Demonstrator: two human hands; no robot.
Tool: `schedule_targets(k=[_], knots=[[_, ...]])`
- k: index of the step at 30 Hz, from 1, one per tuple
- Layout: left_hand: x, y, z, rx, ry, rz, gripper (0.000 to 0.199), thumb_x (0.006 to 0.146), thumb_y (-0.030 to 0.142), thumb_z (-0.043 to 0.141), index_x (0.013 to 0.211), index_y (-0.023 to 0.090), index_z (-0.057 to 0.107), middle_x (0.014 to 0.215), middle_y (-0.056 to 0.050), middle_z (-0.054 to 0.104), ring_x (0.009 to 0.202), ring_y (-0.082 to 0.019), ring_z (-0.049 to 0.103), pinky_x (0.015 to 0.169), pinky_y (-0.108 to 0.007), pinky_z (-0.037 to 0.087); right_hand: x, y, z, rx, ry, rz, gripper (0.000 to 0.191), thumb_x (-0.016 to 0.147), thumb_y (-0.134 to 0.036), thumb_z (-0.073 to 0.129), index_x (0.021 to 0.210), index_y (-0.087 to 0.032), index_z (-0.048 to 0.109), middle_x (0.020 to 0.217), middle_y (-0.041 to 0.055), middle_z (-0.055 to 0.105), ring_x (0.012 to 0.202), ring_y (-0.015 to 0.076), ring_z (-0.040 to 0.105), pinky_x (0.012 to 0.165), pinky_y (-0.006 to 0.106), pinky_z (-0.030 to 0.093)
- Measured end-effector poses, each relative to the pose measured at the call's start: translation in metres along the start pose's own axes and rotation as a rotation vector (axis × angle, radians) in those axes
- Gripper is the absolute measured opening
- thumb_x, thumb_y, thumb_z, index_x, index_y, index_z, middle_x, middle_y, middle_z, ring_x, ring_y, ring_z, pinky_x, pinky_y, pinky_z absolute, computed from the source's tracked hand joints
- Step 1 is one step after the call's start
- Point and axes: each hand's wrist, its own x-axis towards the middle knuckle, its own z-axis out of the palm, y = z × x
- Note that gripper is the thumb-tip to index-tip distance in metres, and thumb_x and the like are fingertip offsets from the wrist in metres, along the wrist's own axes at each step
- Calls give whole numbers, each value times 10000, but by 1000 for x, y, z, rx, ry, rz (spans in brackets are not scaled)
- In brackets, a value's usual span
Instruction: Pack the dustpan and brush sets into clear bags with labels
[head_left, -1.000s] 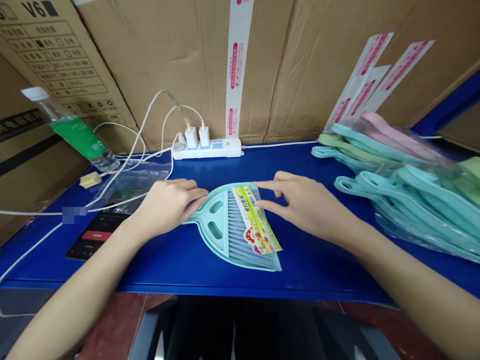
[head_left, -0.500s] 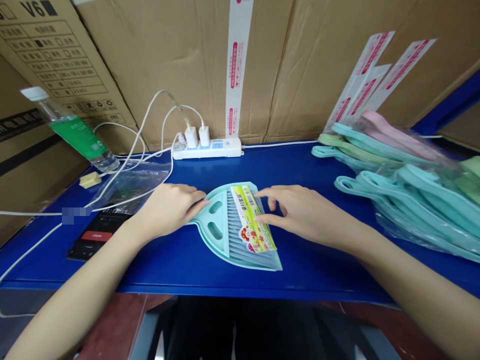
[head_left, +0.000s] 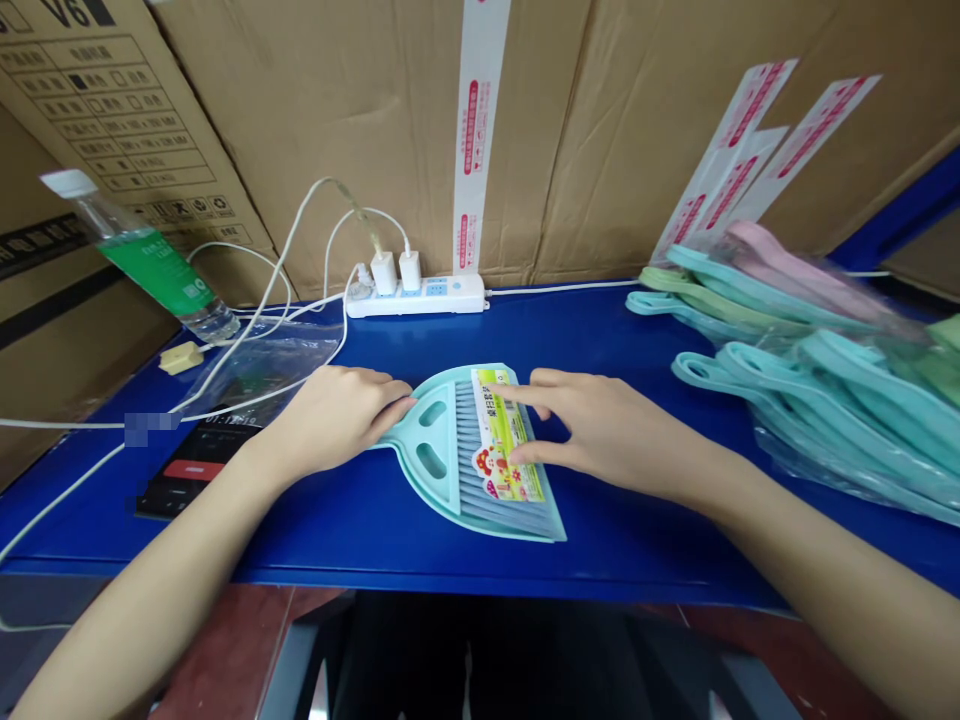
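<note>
A light teal dustpan lies flat on the blue table with a matching hand brush nested in it, its grey-blue bristles facing right. My left hand is closed around the handle end, which it mostly hides. On the bristles rests a yellow-green printed card with cartoon mushrooms, turned slightly at an angle. My right hand reaches in from the right, its index finger stretched over the card's upper part and its thumb at the right edge. The fingers are apart and not wrapped around anything.
Bagged teal, green and pink dustpan sets are piled at right. A white power strip with chargers stands against the cardboard. At left are a tilted bottle, a phone, clear plastic film and loose white cables.
The card has shifted left over the bristles and straightened a little. My right index finger has moved left across its upper part. My left hand stays on the handle.
</note>
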Motion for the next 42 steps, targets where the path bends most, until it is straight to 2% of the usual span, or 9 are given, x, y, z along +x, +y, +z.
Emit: schedule_targets(k=[6,13,16,20,24,27,30,34,42], knots=[[0,2,2,3,-22,-8,400,983,333,322,919,189,690,810,-38,734,716,-201,685,576,-279,403,-1,0,2,28,-21,-27,539,796,-467,688,1274,-224,635,815,38,668,658,195,631,537,279,423],[1,3,0,20,-91,-45,395,987,316,309,965,195,684,886,-43,745,792,-206,697,632,-277,452,1,8,0,42,81,-4,620,785,-545,656,1328,-256,577,801,22,633,602,166,581,483,249,354],[1,-2,-2,110,-104,-188,365,968,257,325,1068,195,670,996,-75,736,898,-251,695,678,-312,489,1,14,1,43,128,38,629,805,-570,615,1346,-251,566,856,40,639,612,171,588,503,265,389],[0,-14,-8,278,-94,-507,374,933,166,328,1102,132,659,1030,-160,713,1006,-320,668,706,-358,513,3,25,8,68,195,63,651,861,-596,504,1376,-200,536,1024,100,654,782,241,648,624,355,501],[-2,-25,-12,319,-306,-724,337,919,161,375,1068,92,669,975,-203,717,939,-341,689,699,-376,522,11,36,21,57,276,15,552,947,-496,351,1346,-181,565,1159,139,662,1033,301,616,817,443,521],[-2,-28,-13,283,-407,-767,318,923,232,436,1081,89,672,987,-211,718,946,-353,687,718,-384,522,20,43,31,66,288,15,523,953,-420,331,1304,-139,598,1185,152,669,1070,315,597,911,494,484],[0,-27,-11,255,-413,-760,315,894,240,492,1087,78,680,1015,-233,709,966,-375,679,730,-392,523,27,48,35,128,301,6,480,949,-367,326,1209,-140,660,1126,144,687,1035,304,603,923,505,467],[2,-25,-9,239,-387,-764,328,851,116,442,1044,75,703,1013,-245,707,983,-376,675,741,-390,520,34,49,35,270,341,-66,371,931,-324,382,963,-215,735,951,99,700,897,257,618,868,458,470],[2,-14,-12,244,-244,-754,378,845,78,346,1016,86,683,935,-228,712,965,-358,680,727,-377,501,42,46,36,372,344,-20,241,861,-266,448,707,-205,623,714,46,621,641,178,554,647,330,456]])
